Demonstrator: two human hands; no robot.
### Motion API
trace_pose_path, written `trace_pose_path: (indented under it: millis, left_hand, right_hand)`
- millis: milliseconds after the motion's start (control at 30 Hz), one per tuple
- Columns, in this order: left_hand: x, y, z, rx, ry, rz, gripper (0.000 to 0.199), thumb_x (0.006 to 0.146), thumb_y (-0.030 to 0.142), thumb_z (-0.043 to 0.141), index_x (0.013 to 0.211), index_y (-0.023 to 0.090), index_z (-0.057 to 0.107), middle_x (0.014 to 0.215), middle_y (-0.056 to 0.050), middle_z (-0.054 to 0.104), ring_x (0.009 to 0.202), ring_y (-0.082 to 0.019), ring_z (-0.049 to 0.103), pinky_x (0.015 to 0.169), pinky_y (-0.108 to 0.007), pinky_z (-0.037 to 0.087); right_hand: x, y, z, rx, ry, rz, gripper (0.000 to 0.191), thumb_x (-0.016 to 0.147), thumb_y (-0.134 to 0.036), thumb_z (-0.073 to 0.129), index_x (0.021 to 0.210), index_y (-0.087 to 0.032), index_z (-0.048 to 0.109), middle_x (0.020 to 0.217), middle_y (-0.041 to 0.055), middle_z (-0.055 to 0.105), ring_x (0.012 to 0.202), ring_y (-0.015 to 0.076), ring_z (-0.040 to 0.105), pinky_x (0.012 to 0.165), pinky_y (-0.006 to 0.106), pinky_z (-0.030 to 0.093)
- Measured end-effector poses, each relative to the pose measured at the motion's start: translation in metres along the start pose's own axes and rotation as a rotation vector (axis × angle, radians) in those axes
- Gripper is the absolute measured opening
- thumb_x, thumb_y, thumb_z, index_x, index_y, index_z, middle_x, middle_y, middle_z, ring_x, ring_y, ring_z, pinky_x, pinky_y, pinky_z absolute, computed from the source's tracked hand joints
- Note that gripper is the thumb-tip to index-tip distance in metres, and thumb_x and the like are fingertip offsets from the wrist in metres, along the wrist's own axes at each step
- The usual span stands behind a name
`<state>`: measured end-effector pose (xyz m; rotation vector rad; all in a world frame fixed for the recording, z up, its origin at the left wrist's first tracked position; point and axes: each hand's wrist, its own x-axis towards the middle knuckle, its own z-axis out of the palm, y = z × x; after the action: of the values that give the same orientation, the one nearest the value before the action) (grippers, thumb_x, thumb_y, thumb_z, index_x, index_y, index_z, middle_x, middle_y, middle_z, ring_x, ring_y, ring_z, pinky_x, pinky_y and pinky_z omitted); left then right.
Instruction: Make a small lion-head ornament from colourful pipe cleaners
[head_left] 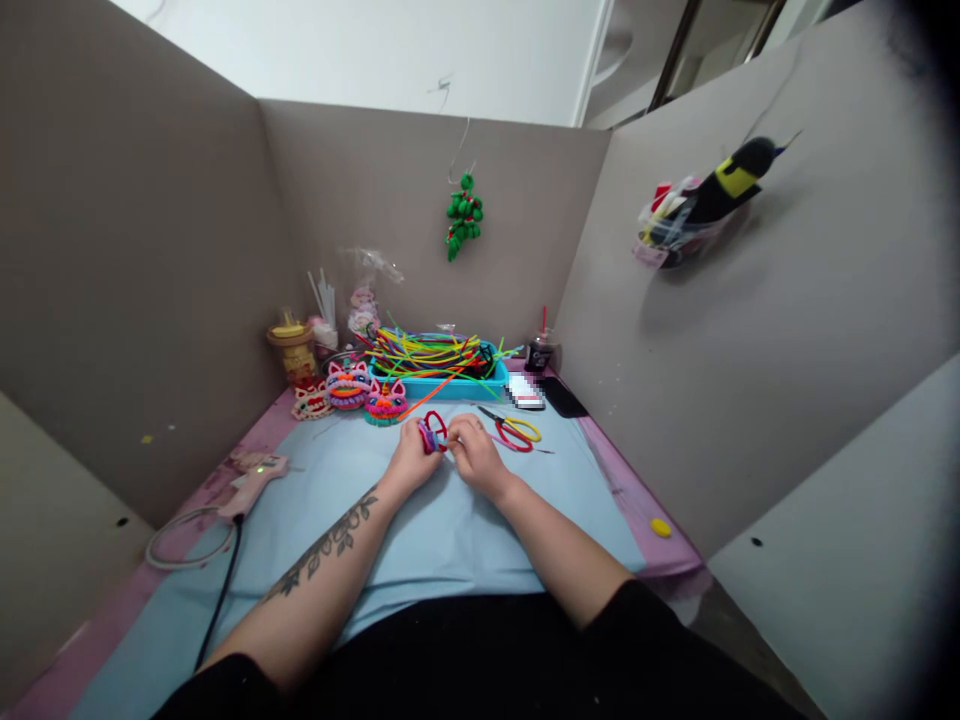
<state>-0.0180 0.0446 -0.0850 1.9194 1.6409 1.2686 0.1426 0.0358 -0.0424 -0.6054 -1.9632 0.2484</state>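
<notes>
Grey cardboard walls (187, 270) close in three sides of the frame. Below them, filling the lower middle, a light blue mat (450, 530) covers the work surface. Above the frame's centre stands a blue tray (480, 385) heaped with bright pipe cleaners (435, 352), two finished plush faces (366, 392) to its left. A glue gun (251, 480) with its cord lies at the left edge of the mat, and scissors (514, 432) lie just right of the hands.

At the centre, the left hand (411, 462) and right hand (474, 455) meet, both closed in a pinch on a small red and purple pipe-cleaner piece (433, 434) held just above the mat. By the look of it the step in hand is bending or twisting that piece into shape. The next move calls for a firm pinch from one hand while the other works the free end, kept tight so the loop does not spring open.
</notes>
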Motion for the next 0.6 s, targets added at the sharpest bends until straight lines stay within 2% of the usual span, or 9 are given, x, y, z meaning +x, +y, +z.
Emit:
trace_pose_path:
  millis: [133, 200, 267, 333, 400, 500, 600]
  left_hand:
    - [0.000, 0.003, -0.001, -0.004, -0.004, 0.011, 0.049, 0.064, 0.019, 0.062, 0.108, 0.016, 0.042, 0.102, -0.008, 0.047, 0.101, -0.022, 0.050, 0.089, -0.038, 0.041]
    - [0.000, 0.006, -0.002, -0.032, -0.002, 0.007, 0.048, 0.062, 0.019, 0.063, 0.106, 0.017, 0.043, 0.101, -0.007, 0.048, 0.099, -0.022, 0.050, 0.088, -0.038, 0.041]
    - [0.000, 0.008, -0.002, -0.087, 0.018, -0.035, 0.048, 0.059, 0.019, 0.066, 0.102, 0.017, 0.044, 0.098, -0.006, 0.049, 0.096, -0.021, 0.052, 0.086, -0.037, 0.042]
    - [0.002, 0.010, -0.003, -0.202, 0.036, -0.113, 0.050, 0.057, 0.021, 0.069, 0.100, 0.017, 0.044, 0.093, -0.004, 0.051, 0.089, -0.019, 0.054, 0.083, -0.036, 0.044]
    - [0.004, 0.012, -0.003, -0.341, 0.024, -0.197, 0.055, 0.056, 0.025, 0.072, 0.101, 0.018, 0.042, 0.089, -0.002, 0.053, 0.082, -0.017, 0.056, 0.078, -0.034, 0.046]
    - [0.005, 0.013, -0.002, -0.409, 0.031, -0.246, 0.061, 0.055, 0.033, 0.076, 0.102, 0.018, 0.040, 0.086, -0.002, 0.054, 0.078, -0.017, 0.057, 0.075, -0.033, 0.047]
    - [0.005, 0.014, -0.001, -0.361, 0.086, -0.187, 0.064, 0.055, 0.036, 0.077, 0.102, 0.017, 0.038, 0.090, -0.004, 0.055, 0.084, -0.019, 0.058, 0.077, -0.036, 0.048]
  right_hand:
    - [0.003, -0.002, -0.010, 0.102, 0.166, 0.058, 0.008, 0.086, -0.019, 0.043, 0.079, -0.021, 0.046, 0.088, 0.0059, 0.050, 0.088, 0.0193, 0.050, 0.080, 0.037, 0.043]
    - [0.004, 0.000, -0.011, 0.143, 0.181, 0.097, 0.009, 0.087, -0.023, 0.044, 0.079, -0.021, 0.047, 0.089, 0.0060, 0.051, 0.089, 0.0191, 0.051, 0.081, 0.036, 0.043]
    - [0.003, 0.003, -0.008, 0.195, 0.155, 0.141, 0.008, 0.087, -0.026, 0.044, 0.088, -0.021, 0.051, 0.095, 0.0070, 0.053, 0.091, 0.0189, 0.052, 0.080, 0.035, 0.044]
    - [0.001, 0.006, -0.004, 0.237, 0.153, 0.213, 0.020, 0.088, -0.029, 0.044, 0.104, -0.021, 0.050, 0.103, 0.0085, 0.052, 0.093, 0.0186, 0.053, 0.080, 0.034, 0.046]
    - [-0.001, 0.009, 0.000, 0.223, 0.217, 0.306, 0.028, 0.087, -0.030, 0.045, 0.113, -0.021, 0.046, 0.106, 0.0090, 0.052, 0.094, 0.0183, 0.053, 0.080, 0.034, 0.046]
    - [-0.002, 0.011, 0.003, 0.134, 0.285, 0.377, 0.017, 0.085, -0.029, 0.049, 0.099, -0.021, 0.053, 0.099, 0.0071, 0.052, 0.096, 0.0188, 0.052, 0.081, 0.034, 0.045]
    - [-0.003, 0.012, 0.007, 0.118, 0.185, 0.373, 0.010, 0.080, -0.027, 0.055, 0.086, -0.020, 0.059, 0.103, 0.0077, 0.051, 0.104, 0.0202, 0.050, 0.083, 0.033, 0.045]
